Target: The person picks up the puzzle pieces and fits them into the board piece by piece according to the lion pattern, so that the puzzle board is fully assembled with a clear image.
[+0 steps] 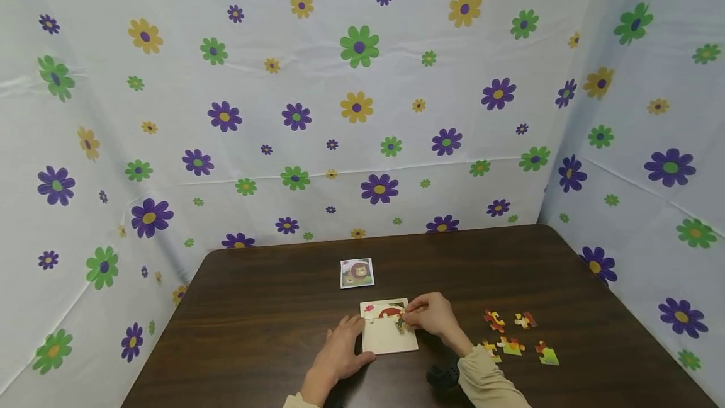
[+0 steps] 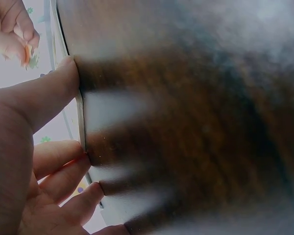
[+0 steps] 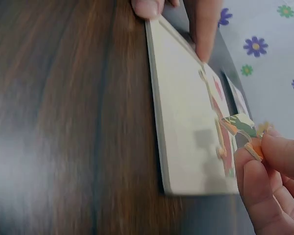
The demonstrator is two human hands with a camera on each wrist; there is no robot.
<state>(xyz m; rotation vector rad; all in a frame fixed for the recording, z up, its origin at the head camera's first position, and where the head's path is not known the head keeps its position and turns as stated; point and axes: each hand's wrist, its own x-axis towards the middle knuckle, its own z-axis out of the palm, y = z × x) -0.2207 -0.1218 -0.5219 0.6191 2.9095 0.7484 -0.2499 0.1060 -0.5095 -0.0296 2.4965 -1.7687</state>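
Note:
A square pale puzzle board (image 1: 389,340) lies on the table, with assembled pieces showing red and a pink flower along its far part. My left hand (image 1: 340,348) rests at the board's left side, its thumb (image 2: 59,81) and fingers spread and touching the edge. Between thumb and fingertips my right hand (image 1: 433,315) pinches a puzzle piece (image 3: 241,125) with green, cream and orange on it. That piece is held above the right part of the board, near the assembled pieces. Whether it touches them I cannot tell.
Several loose puzzle pieces (image 1: 511,346) lie on the dark wooden table (image 1: 272,307), right of the right forearm. Beyond the board sits a small picture card (image 1: 357,273) with a lion. Flower-patterned cloth (image 1: 317,143) hangs behind the table and at both sides.

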